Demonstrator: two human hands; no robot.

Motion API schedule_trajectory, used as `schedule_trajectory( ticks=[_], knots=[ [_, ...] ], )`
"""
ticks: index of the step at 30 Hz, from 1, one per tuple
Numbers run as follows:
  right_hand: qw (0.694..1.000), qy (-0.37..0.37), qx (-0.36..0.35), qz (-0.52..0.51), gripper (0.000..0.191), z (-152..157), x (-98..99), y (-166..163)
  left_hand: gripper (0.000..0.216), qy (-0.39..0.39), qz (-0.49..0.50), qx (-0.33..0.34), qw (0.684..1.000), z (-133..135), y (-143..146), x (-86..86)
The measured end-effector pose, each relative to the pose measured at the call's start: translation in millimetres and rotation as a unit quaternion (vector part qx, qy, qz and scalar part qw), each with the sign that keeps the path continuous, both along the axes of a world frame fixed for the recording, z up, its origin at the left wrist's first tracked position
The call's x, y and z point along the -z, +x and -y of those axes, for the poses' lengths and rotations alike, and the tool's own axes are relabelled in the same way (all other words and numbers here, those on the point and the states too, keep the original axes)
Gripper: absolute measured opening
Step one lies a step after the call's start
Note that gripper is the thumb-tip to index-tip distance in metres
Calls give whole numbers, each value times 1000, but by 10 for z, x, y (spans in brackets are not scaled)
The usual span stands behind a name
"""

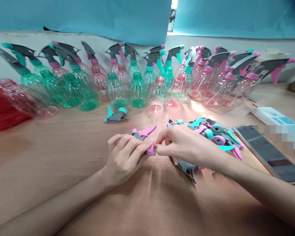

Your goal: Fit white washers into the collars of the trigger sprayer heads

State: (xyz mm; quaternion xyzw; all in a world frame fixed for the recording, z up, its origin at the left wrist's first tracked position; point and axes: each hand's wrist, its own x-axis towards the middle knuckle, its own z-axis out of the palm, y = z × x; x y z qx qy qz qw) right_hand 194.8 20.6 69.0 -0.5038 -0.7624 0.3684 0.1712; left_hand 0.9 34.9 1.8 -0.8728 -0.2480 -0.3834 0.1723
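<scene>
Wrapped in my left hand [125, 157] is a grey spray head with a pink trigger and a pink collar [151, 150]. Its trigger points up and to the right, and most of its body is hidden by my fingers. The fingertips of my right hand [179, 144] are pinched together at the collar's open end. Whatever they hold there is too small and covered to make out. A pile of grey, pink and turquoise spray heads [218, 134] lies behind and beside my right hand. One single spray head with a turquoise collar [116, 116] lies apart, beyond my left hand.
Along the back wall stand several green bottles [137, 91] and pink bottles [157, 96], many with spray heads on. A red bag [5, 111] lies at far left. A phone [270, 152] and a white box [272, 114] are on the right of the wooden table [39, 170].
</scene>
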Motion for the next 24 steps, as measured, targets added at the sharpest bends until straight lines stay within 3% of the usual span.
schedule_trajectory(
  ticks=[7, 11, 17, 24],
  knots=[
    [998, -62, -21, 10, 19, -18, -279, 170, 20, -117, 67, 29, 990, -36, -23, 15],
    [997, -70, -27, 5, 22, -25, -290, 144, 24, -144, 69, 68, 985, -46, -25, 41],
    [1000, -9, 9, 0, 15, -26, -151, 79, 25, -166, 73, 87, 980, -24, -29, 44],
    [996, 84, 15, 31, 7, 8, -216, 67, 27, -189, 77, 78, 976, -31, -35, 49]
  ],
)
